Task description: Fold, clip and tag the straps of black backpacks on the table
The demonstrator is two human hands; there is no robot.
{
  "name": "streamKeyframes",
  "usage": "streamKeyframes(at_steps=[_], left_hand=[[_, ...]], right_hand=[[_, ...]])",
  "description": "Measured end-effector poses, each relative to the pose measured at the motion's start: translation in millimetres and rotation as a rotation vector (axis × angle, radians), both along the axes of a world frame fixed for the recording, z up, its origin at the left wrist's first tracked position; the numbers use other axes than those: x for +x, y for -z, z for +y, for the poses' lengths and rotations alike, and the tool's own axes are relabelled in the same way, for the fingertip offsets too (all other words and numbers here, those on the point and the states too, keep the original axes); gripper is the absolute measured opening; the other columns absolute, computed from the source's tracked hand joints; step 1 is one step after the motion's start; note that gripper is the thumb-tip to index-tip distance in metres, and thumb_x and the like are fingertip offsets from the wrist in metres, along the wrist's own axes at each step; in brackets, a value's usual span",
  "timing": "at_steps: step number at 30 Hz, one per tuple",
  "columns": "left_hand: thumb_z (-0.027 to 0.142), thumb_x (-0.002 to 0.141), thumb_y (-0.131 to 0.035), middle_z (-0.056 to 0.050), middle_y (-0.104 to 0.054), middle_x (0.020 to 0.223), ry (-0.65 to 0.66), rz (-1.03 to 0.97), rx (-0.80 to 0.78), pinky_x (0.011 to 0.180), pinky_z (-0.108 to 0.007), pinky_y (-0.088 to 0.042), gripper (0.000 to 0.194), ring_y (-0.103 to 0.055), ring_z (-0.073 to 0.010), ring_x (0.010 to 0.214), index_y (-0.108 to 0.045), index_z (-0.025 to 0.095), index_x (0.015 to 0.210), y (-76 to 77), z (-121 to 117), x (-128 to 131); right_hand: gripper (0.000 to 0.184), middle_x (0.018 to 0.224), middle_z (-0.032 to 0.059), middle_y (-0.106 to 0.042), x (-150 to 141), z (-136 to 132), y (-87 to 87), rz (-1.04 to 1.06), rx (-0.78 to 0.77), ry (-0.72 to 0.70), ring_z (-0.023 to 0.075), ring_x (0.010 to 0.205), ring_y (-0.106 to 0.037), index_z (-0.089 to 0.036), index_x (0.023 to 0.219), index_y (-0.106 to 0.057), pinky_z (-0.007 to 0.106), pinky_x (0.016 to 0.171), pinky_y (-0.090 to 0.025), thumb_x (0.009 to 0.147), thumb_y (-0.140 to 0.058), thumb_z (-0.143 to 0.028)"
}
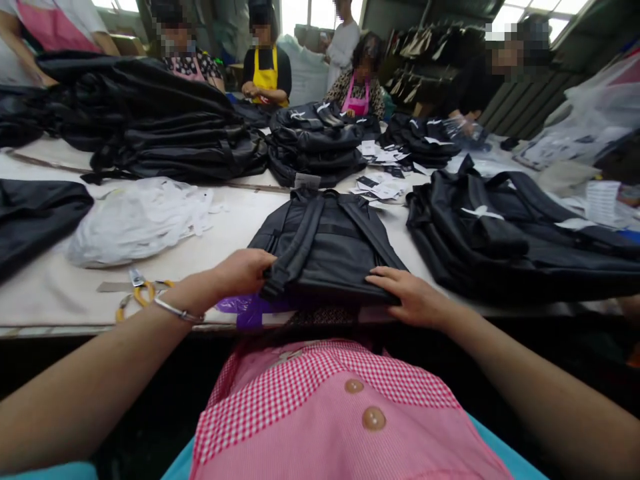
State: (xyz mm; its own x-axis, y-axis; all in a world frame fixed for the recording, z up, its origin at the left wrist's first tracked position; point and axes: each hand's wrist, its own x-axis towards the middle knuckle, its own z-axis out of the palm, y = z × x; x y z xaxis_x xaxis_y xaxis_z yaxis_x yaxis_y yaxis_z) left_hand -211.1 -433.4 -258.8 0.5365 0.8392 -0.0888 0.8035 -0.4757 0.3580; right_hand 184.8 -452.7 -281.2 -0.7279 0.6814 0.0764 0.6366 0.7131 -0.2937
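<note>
A black backpack (330,233) lies in front of me at the table's near edge, its two shoulder straps facing up and its bottom toward me. My left hand (245,270) is closed on its lower left side, the fingertips partly hidden by the bag. At the lower right corner, my right hand (407,290) has its fingers over the top of the bag and the thumb at the edge. Yellow-handled scissors (145,290) lie left of my left wrist. Purple plastic (250,310) shows under the backpack's near edge.
Stacked black backpacks stand at the right (520,240), the back middle (317,150) and the back left (175,127). A heap of white strips (143,220) lies left. Paper tags (383,187) are scattered behind the backpack. Several people work across the table.
</note>
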Motion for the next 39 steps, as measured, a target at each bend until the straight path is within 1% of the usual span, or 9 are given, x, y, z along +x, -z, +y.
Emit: streamKeyframes(at_steps=[4,9,11,16,23,26,31,35,39], left_hand=[[0.057,0.068,-0.067,-0.001,-0.068,0.069,-0.112,0.003,-0.143,0.064,-0.027,-0.045,0.04,-0.058,-0.0188,0.066,-0.073,0.02,0.08,-20.5,38.0,-0.2],[0.056,0.063,-0.068,-0.002,-0.072,0.089,-0.09,-0.037,-0.186,0.077,-0.027,-0.046,0.048,-0.059,-0.0195,0.08,-0.072,0.021,0.095,-31.1,58.1,3.7],[0.057,0.063,-0.068,-0.003,-0.071,0.086,-0.124,0.007,-0.163,0.077,-0.027,-0.046,0.052,-0.059,-0.0193,0.081,-0.071,0.017,0.097,-35.3,62.7,3.9],[0.067,0.067,-0.06,-0.002,-0.066,0.068,-0.191,0.145,-0.164,0.066,-0.026,-0.045,0.057,-0.058,-0.0186,0.067,-0.072,0.015,0.09,-47.1,78.9,1.9],[0.079,0.07,-0.046,-0.007,-0.072,0.082,-0.209,0.095,-0.233,0.062,-0.026,-0.046,0.067,-0.063,-0.0211,0.071,-0.072,0.019,0.085,-58.2,115.7,7.6],[0.083,0.071,-0.039,-0.01,-0.073,0.086,-0.193,0.116,-0.276,0.067,-0.029,-0.047,0.074,-0.065,-0.0234,0.075,-0.073,0.018,0.081,-49.6,123.0,15.4],[0.081,0.074,-0.036,-0.016,-0.072,0.098,-0.151,0.18,-0.301,0.076,-0.033,-0.047,0.078,-0.066,-0.0278,0.085,-0.073,0.015,0.092,-2.9,103.6,22.1],[0.077,0.078,-0.038,-0.016,-0.071,0.097,-0.231,0.224,0.007,0.077,-0.035,-0.046,0.074,-0.065,-0.0304,0.089,-0.068,0.016,0.107,20.6,66.5,19.4],[0.071,0.083,-0.04,-0.018,-0.066,0.089,-0.235,0.325,0.458,0.078,-0.041,-0.044,0.065,-0.06,-0.0341,0.092,-0.066,0.014,0.099,18.7,30.7,26.0]], right_hand=[[0.036,0.11,0.0068,-0.067,5.4,31.3,-30.1,0.101,-0.092,0.059,0.0227,0.101,-0.062,-0.021,0.113,-0.066,0.033,0.09,-0.047,0.078,-0.061,-0.023],[0.03,0.091,0.0015,-0.07,9.3,50.7,-45.3,0.084,-0.264,0.164,0.0197,0.085,-0.062,-0.021,0.105,-0.069,0.027,0.075,-0.046,0.076,-0.065,-0.031],[0.031,0.086,0.0005,-0.069,10.0,56.3,-48.2,0.097,-0.333,0.191,0.0186,0.079,-0.062,-0.021,0.104,-0.069,0.026,0.07,-0.045,0.077,-0.066,-0.034],[0.037,0.082,0.0006,-0.066,13.2,73.3,-57.5,0.13,-0.433,0.212,0.0182,0.076,-0.06,-0.019,0.1,-0.069,0.026,0.066,-0.045,0.081,-0.062,-0.05],[0.05,0.097,0.0052,-0.07,18.8,116.4,-59.1,0.257,-0.415,0.223,0.0234,0.089,-0.062,-0.017,0.099,-0.071,0.034,0.084,-0.047,0.085,-0.052,-0.062],[0.049,0.098,0.005,-0.072,16.1,128.4,-50.0,0.232,-0.405,0.262,0.025,0.091,-0.063,-0.02,0.098,-0.073,0.037,0.089,-0.047,0.085,-0.053,-0.063],[0.044,0.095,0.0061,-0.073,9.8,108.7,-13.5,0.013,-0.438,0.304,0.0249,0.089,-0.065,-0.02,0.097,-0.072,0.033,0.082,-0.049,0.082,-0.058,-0.059],[0.051,0.108,0.0071,-0.07,7.1,81.0,-4.6,-0.038,-0.285,0.319,0.0268,0.098,-0.064,-0.023,0.118,-0.063,0.034,0.084,-0.047,0.081,-0.061,-0.058],[0.066,0.117,0.0147,-0.064,-9.8,63.4,-21.8,-0.158,0.085,0.237,0.0337,0.108,-0.057,-0.02,0.125,-0.056,0.044,0.092,-0.041,0.071,-0.075,-0.051]])
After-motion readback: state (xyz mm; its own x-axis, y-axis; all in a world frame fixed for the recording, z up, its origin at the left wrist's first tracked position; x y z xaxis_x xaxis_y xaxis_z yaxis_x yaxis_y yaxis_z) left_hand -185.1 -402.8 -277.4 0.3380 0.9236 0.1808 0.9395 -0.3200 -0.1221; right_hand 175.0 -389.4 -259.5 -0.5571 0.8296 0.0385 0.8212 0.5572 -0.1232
